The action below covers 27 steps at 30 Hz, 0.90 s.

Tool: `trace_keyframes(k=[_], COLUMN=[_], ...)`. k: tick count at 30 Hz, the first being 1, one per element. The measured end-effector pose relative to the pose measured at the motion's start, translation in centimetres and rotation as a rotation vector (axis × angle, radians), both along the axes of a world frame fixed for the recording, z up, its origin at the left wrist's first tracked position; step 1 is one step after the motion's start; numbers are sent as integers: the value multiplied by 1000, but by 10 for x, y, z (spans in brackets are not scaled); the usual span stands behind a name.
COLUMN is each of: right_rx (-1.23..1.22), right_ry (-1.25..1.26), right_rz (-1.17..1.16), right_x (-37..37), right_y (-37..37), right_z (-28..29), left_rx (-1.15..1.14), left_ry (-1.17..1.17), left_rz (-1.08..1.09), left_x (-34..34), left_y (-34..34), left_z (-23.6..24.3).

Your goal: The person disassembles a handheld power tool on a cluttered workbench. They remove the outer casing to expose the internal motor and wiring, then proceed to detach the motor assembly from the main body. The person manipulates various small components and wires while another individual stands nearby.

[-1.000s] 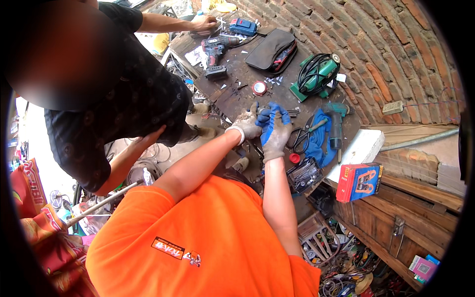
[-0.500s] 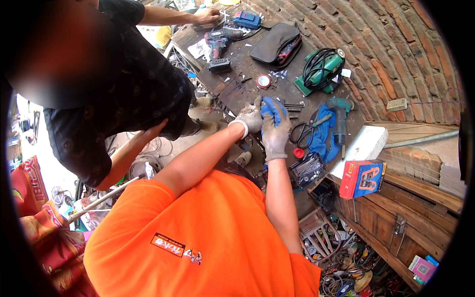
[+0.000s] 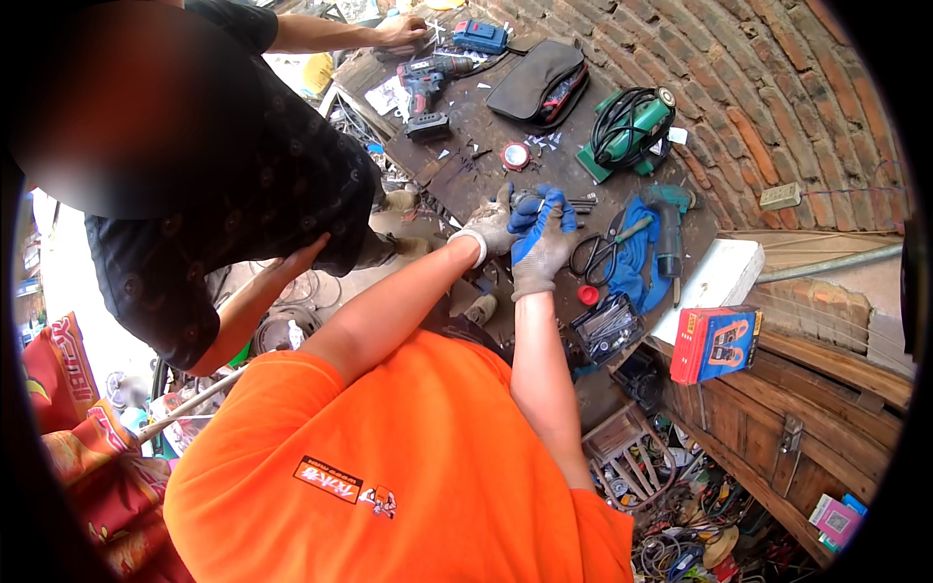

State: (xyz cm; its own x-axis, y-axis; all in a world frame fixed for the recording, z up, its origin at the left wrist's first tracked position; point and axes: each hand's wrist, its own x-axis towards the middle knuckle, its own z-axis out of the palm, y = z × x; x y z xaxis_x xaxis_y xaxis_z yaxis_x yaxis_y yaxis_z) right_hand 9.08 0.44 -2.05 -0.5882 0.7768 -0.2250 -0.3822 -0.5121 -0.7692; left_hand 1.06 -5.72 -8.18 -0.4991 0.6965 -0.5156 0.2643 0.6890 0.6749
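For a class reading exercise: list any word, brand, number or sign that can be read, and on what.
I won't copy wording; print shows on:
Orange shirt: lettered badge
Red-and-blue box: blurred small print
Red material, left: large lettering
Pink card: code, too small to read

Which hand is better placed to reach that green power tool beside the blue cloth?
Most likely the right hand: it is nearer the green power tool and blue cloth, while the left hand is farther off, beyond the right.
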Motion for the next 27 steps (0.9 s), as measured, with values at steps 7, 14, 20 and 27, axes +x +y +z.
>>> trace_keyframes(k=[7,14,20,27], right_rx=[666,408,69,368], right_ry=[-370,-127,72,-161], right_rz=[49,49,58,112], right_x=[-4,4,8,3], right_y=[-12,-12,1,-8], right_z=[-25,11,-15,-19], left_rx=[82,27,17,-11], left_ry=[137,171,204,48], left_rz=[-183,-59,-8,-158], left_x=[-10,2,9,0], left_y=[1,2,4,3], left_z=[-67,-56,-34,-1])
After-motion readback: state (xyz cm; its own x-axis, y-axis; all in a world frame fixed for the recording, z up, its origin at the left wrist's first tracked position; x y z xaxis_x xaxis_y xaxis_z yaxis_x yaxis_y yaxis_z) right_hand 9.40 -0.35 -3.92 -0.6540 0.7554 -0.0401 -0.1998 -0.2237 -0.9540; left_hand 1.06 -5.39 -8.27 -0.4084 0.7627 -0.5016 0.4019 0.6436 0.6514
